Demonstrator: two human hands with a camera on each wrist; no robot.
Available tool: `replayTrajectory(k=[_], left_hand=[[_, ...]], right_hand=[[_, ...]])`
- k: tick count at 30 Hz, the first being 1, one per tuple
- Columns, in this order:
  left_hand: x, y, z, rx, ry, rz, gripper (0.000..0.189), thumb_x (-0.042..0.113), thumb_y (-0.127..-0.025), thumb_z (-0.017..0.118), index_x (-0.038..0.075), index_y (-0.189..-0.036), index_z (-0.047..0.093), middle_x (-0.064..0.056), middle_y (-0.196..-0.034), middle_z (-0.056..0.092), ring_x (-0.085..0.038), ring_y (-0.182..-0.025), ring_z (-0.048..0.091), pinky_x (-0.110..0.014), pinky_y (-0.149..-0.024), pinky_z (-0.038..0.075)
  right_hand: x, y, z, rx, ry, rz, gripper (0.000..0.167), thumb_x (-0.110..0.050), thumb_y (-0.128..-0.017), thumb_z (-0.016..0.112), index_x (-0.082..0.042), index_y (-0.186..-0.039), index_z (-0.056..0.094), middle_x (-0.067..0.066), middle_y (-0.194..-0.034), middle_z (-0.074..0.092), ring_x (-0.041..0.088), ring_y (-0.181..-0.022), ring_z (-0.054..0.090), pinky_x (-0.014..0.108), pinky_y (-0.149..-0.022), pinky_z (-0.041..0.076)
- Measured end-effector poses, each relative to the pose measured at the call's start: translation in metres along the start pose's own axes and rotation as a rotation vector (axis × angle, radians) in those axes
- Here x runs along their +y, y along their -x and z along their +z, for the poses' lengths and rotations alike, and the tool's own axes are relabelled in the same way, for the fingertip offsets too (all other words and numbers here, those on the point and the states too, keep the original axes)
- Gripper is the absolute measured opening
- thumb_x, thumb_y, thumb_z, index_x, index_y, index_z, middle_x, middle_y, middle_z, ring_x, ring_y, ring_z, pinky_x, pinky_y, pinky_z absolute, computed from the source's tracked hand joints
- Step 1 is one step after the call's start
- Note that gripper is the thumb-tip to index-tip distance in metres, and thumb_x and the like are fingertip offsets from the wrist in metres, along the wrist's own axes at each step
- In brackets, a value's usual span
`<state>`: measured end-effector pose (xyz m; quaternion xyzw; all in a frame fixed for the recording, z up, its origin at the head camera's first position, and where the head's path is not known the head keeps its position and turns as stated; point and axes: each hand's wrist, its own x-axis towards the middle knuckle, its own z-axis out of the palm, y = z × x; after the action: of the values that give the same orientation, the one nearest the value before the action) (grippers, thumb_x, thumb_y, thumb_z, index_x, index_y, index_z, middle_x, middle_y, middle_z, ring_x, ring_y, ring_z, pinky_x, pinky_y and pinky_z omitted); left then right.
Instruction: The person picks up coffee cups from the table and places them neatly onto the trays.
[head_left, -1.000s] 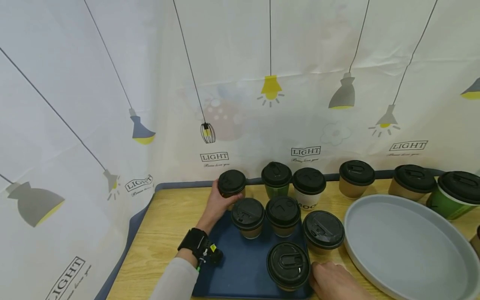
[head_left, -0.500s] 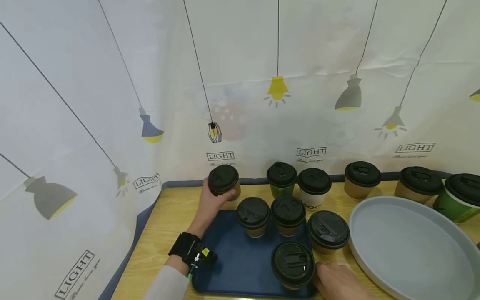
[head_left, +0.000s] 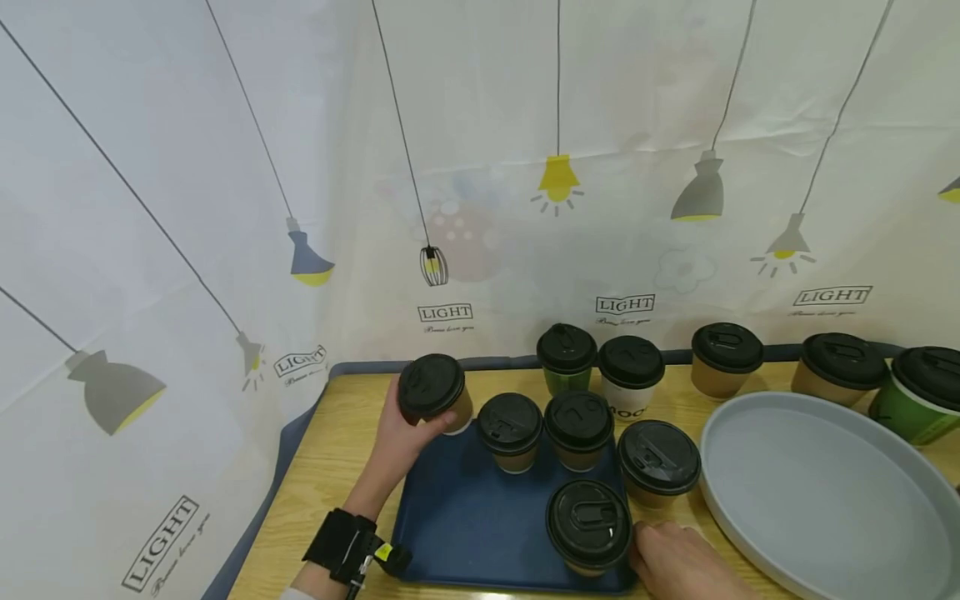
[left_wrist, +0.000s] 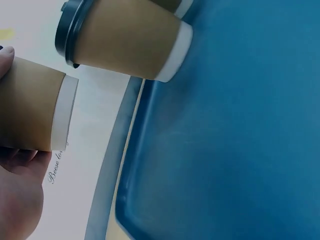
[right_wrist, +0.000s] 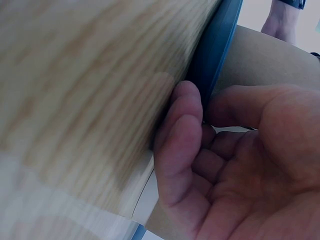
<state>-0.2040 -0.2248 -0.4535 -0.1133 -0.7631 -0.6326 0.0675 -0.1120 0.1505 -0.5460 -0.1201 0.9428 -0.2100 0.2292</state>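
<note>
My left hand (head_left: 396,440) grips a brown paper coffee cup (head_left: 459,410) with a black lid, thumb on its near side. The cup tilts slightly over the back left corner of the blue tray (head_left: 480,533); in the left wrist view its white base (left_wrist: 64,112) shows beyond the tray's edge. Three lidded cups stand on the tray: a left one (head_left: 512,433), one beside it (head_left: 577,429) and a front right one (head_left: 588,529). At the tray's right side my right hand (head_left: 686,560) pinches the tray rim (right_wrist: 215,55) between thumb and curled fingers.
Just right of the tray stands another lidded cup (head_left: 658,462), beside a round grey tray (head_left: 825,492). Along the back are a green cup (head_left: 567,367), a white cup (head_left: 628,371) and several more. A lamp-printed white sheet (head_left: 510,275) hangs behind the wooden table (head_left: 300,492).
My left hand has lifted the coffee cup from behind the tray and brought it left and nearer, over the tray's back corner. The right hand stays at the tray's side.
</note>
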Motion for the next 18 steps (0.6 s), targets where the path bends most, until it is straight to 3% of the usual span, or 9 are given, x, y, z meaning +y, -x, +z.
replayTrajectory(k=[8,18], left_hand=[[-0.017,0.022,-0.004,-0.004,-0.07,-0.068,0.078,0.012,-0.084,0.085,0.013,-0.149,0.043,-0.01,-0.143,0.052,-0.029,-0.131,0.054,-0.05,-0.107,0.046],[-0.029,0.03,-0.005,-0.009,-0.169,-0.154,0.081,0.022,-0.082,0.088,0.013,-0.15,0.045,-0.012,-0.143,0.056,-0.032,-0.133,0.053,-0.058,-0.11,0.04]], right_hand=[[-0.016,0.012,-0.013,0.014,0.002,-0.028,0.017,-0.016,-0.096,0.07,-0.014,-0.08,0.063,-0.001,-0.066,0.052,0.018,-0.057,0.051,0.04,-0.054,0.043],[-0.014,0.012,-0.013,0.007,0.012,-0.018,0.017,-0.018,-0.096,0.071,-0.014,-0.081,0.064,-0.002,-0.066,0.052,0.016,-0.058,0.052,0.04,-0.055,0.044]])
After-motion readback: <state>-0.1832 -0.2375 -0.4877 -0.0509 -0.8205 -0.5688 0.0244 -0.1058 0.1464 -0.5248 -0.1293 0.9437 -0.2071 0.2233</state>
